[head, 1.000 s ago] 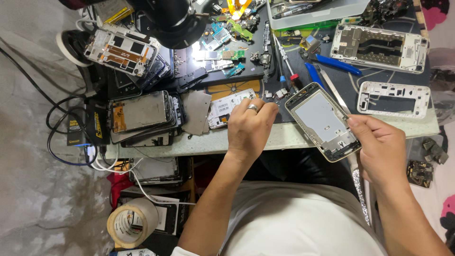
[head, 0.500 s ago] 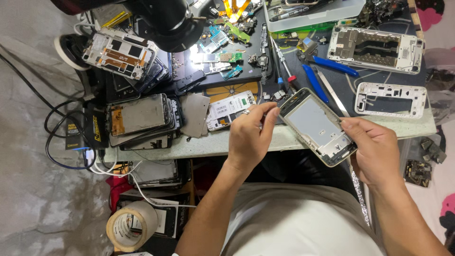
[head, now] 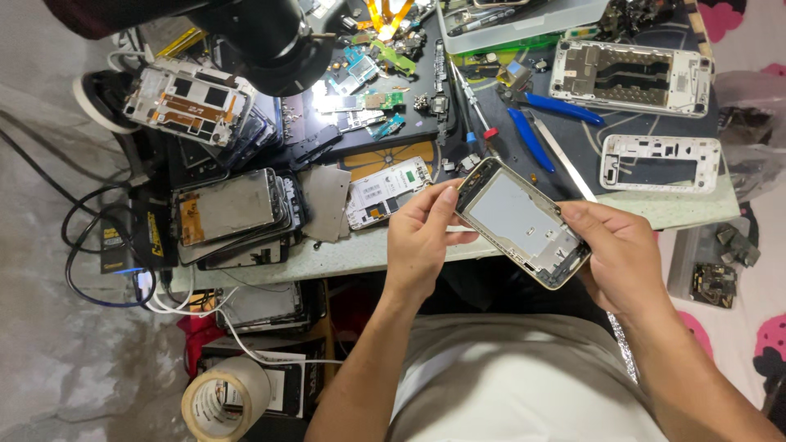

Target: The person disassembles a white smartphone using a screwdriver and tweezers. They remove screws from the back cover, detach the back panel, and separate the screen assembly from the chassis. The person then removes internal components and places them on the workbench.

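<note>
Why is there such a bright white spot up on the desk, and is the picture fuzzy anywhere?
In the head view, a black lamp shines down, so the small circuit boards below it glare white. The phone frame held by the left hand and the right hand looks sharp. The tape roll at the bottom edge is dimmer.

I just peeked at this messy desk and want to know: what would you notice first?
First, the two hands in the middle: the left hand and right hand hold a gold-edged phone frame above the table's front edge. Next, a stack of taken-apart phones lies to the left, and a big roll of tape sits low down at the bottom left.
</note>
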